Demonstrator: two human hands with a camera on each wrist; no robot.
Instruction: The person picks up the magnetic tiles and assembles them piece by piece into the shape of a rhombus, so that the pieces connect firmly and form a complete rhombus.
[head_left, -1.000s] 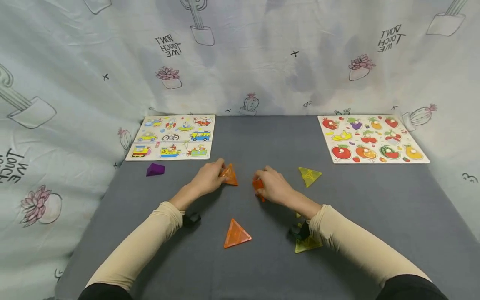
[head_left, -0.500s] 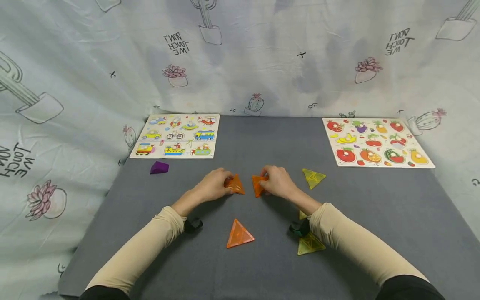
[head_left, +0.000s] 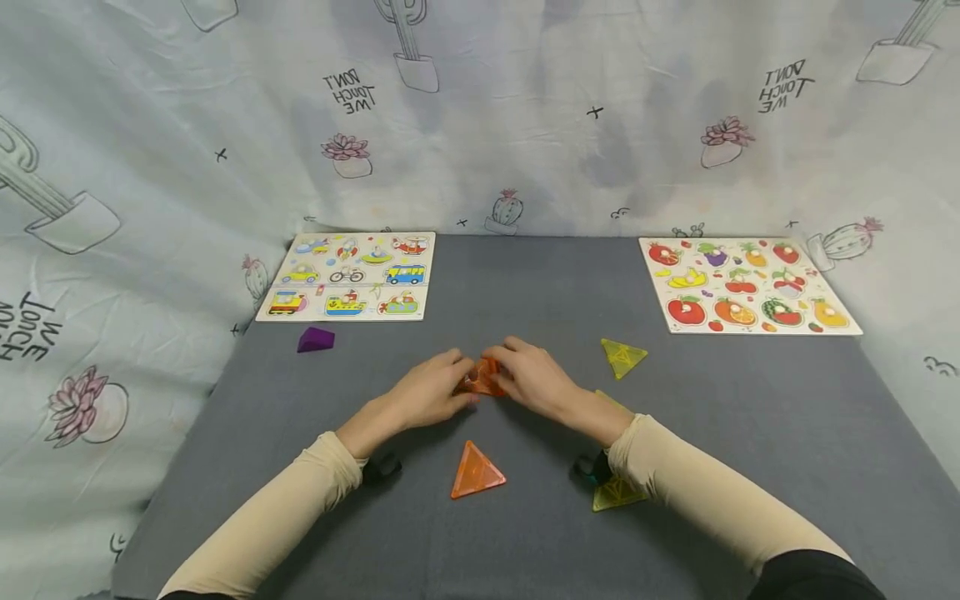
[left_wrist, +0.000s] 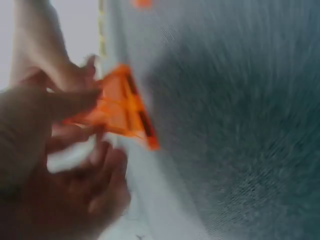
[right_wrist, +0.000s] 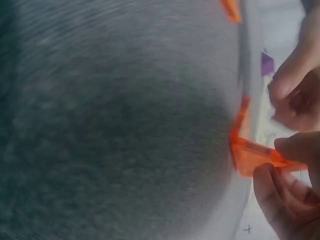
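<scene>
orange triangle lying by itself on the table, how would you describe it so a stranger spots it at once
On the grey table, find the left hand and right hand. Below them in the head view lies the orange triangle, flat. Nothing touches it, unlike the orange piece gripped by the right hand, and its colour differs from the yellow triangles.

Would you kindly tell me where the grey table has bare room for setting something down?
The grey table is bare between the vehicle board and the fruit board, and between the fruit board and the right sleeve. The centre is crowded: left hand and right hand flank orange pieces.
</scene>
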